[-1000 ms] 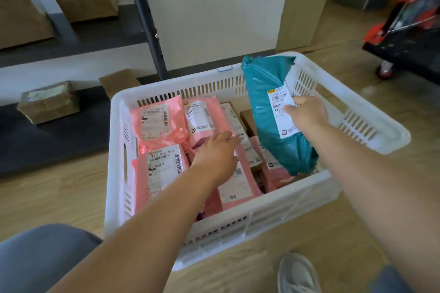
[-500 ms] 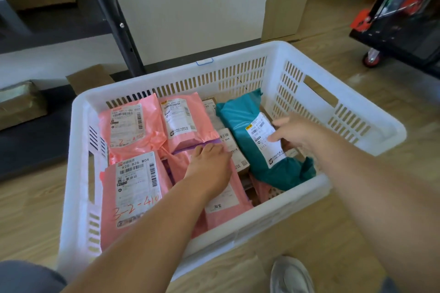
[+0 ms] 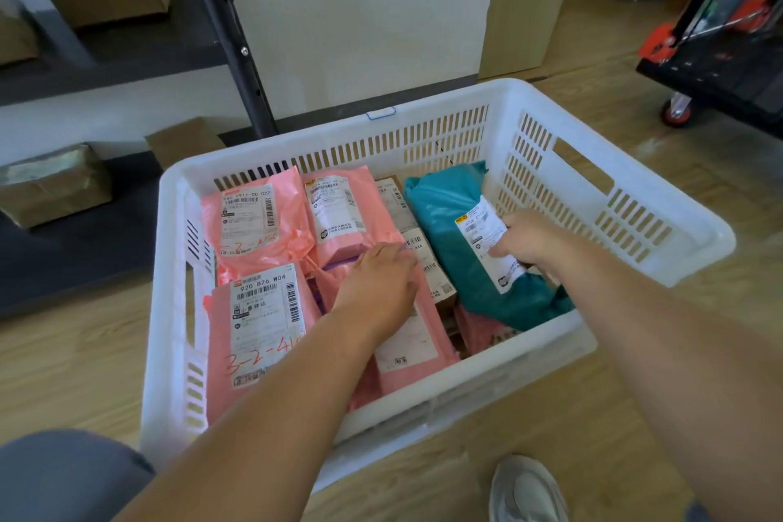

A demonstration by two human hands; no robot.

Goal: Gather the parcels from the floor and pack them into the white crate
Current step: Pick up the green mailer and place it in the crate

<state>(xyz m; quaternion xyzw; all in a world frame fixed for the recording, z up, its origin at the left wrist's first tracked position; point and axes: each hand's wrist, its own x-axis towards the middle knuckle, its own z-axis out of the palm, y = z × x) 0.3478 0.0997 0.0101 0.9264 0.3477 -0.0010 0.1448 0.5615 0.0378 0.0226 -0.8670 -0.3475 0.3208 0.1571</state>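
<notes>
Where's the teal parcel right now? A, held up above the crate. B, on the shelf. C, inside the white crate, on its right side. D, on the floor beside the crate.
C: the teal parcel lies inside the white crate by its right wall, the right hand holding it at the label.

Soft, even daylight fills the scene, brighter toward the right, where the wooden floor [image 3: 699,165] has a pale sheen. The white crate [image 3: 339,136] rim is almost washed out. Shadows are faint. Straight lines bend near the frame edges. The upper left corner looks soft, perhaps out of focus, and the small print on the shipping labels [image 3: 262,309] is blurred.
</notes>
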